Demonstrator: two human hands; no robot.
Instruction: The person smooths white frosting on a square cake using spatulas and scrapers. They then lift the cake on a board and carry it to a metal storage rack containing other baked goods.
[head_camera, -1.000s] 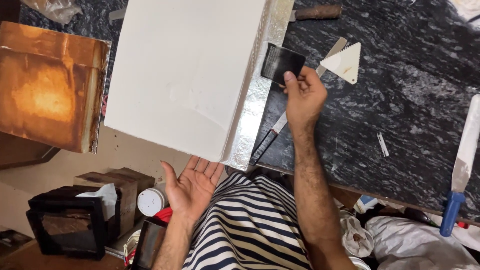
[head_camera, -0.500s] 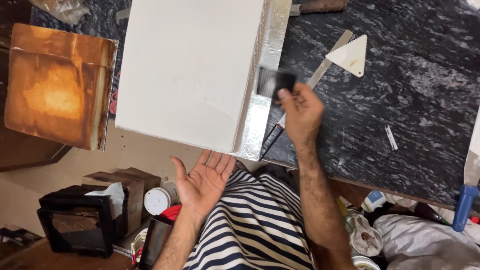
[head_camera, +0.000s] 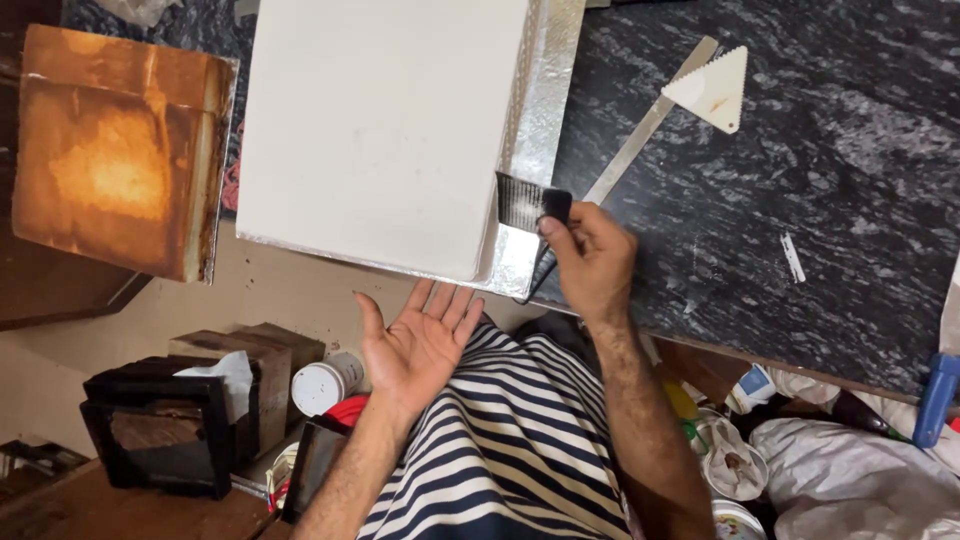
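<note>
Two hands show: right hand (head_camera: 592, 262) fingers pinch a small black comb scraper (head_camera: 530, 202) against the white iced rectangular cake (head_camera: 385, 125), left hand (head_camera: 420, 342) fingers spread, palm up below it

A home cake-decorating kitchen: an iced white cake (head_camera: 380, 130) on a dark stone counter (head_camera: 800, 180), scrapers (head_camera: 712, 90) beside it, clutter below.
</note>
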